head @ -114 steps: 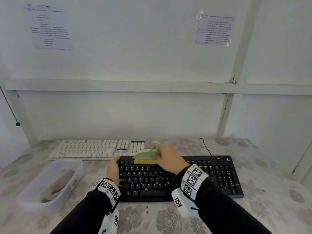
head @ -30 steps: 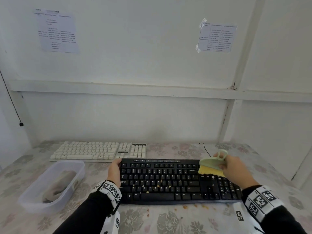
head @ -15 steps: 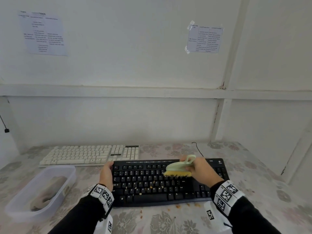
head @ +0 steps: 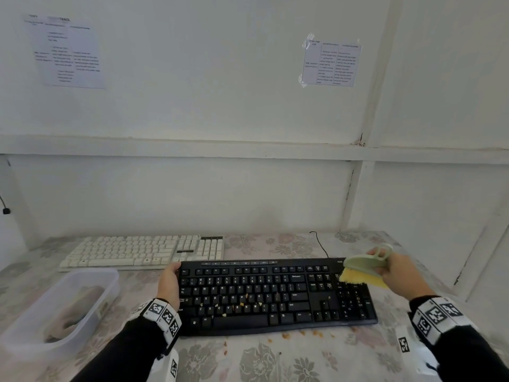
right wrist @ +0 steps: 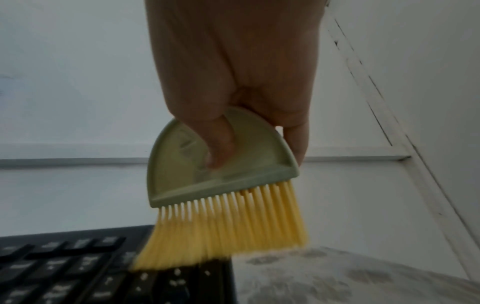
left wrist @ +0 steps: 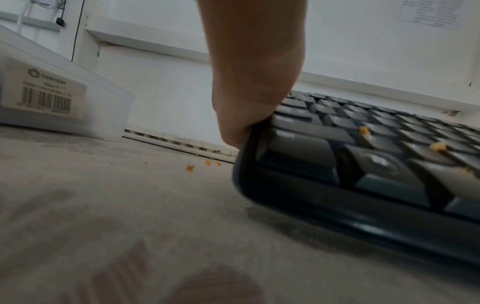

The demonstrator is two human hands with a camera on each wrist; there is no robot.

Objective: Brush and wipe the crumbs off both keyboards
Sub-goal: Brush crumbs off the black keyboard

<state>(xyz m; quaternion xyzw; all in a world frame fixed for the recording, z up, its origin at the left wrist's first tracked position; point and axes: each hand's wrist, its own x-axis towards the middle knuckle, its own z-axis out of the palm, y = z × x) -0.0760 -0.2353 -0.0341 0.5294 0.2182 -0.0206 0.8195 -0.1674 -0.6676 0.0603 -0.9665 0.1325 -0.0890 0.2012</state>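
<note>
Brushing step on black keyboard (head: pixel 275 293), crumbs (head: pixel 242 297) mid-keys. Our right hand (head: pixel 396 271) grips brush (head: pixel 363 268) over numpad; left hand (head: pixel 169 282) clasps keyboard's left edge. Next, we judge: sweep leftward across the letters.

The left end edge of the black keyboard (left wrist: pixel 363 164) is gripped by the left hand (left wrist: pixel 254 78), seen from low over the table (left wrist: pixel 103 216). Orange crumbs (left wrist: pixel 439 146) are seen on its keys, and more crumbs on the table just beside that end. A clear plastic container (left wrist: pixel 64 98) with a barcode label stands at left; a white keyboard's (left wrist: pixel 182 142) edge is seen behind.
</note>
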